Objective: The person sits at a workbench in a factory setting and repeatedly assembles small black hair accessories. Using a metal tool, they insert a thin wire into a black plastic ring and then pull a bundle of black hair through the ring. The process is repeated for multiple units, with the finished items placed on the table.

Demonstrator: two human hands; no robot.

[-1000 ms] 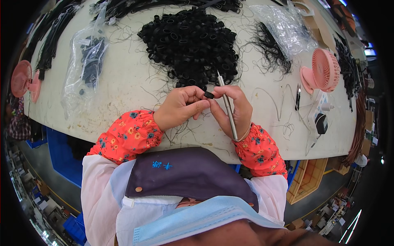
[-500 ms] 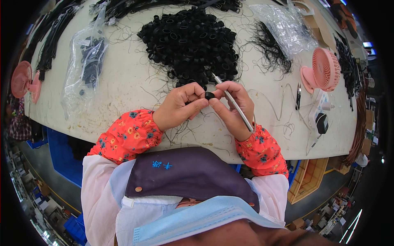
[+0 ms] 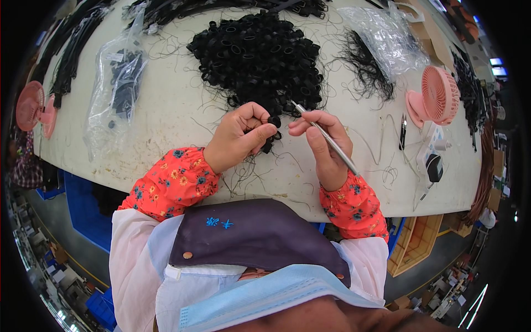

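Left hand [image 3: 239, 138]: fingers pinched shut on small black plastic ring [image 3: 274, 119], held above cream table [image 3: 166, 122] beside heaped black rings [image 3: 257, 55]. Right hand [image 3: 326, 146]: gripping slim metal pick [image 3: 326, 138], tip at ring. Step, judged: picking ring clean; steady aim needed.

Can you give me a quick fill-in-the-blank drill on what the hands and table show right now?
1. The right hand holds a thin metal ____.
2. The left hand pinches a small black ____.
3. The big pile of black rings lies ____ the hands on the table.
4. The small desk fan on the right is ____.

Missing words: tool; ring; beyond; pink
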